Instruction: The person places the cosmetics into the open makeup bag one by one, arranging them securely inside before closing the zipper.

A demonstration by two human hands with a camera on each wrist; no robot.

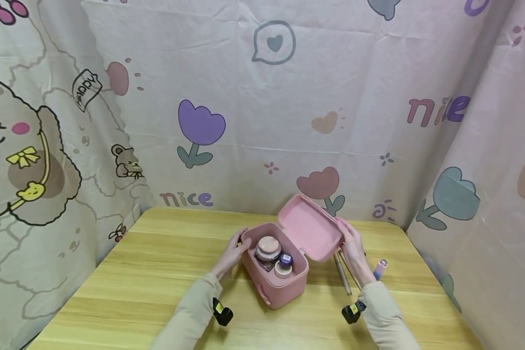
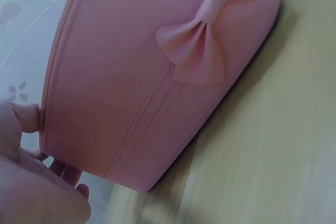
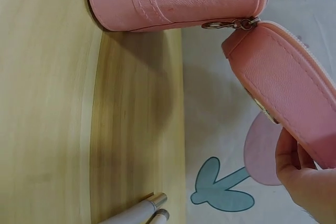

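A pink zippered cosmetic case stands on the table with its lid swung up and leaning right. My left hand grips the case's far left corner, thumb over the zippered rim and fingers against the outside. At the lid's outer edge, my right hand holds it between thumb and fingers. Inside the case sit a round jar with a pale lid, a small purple-capped jar and a cream-coloured round container. The left wrist view shows a pink bow on the case's front.
Slim cosmetic tubes lie on the wooden table right of the case, partly behind my right hand. Farther right is a pink-and-blue tube. A printed curtain hangs along the table's back edge and both sides.
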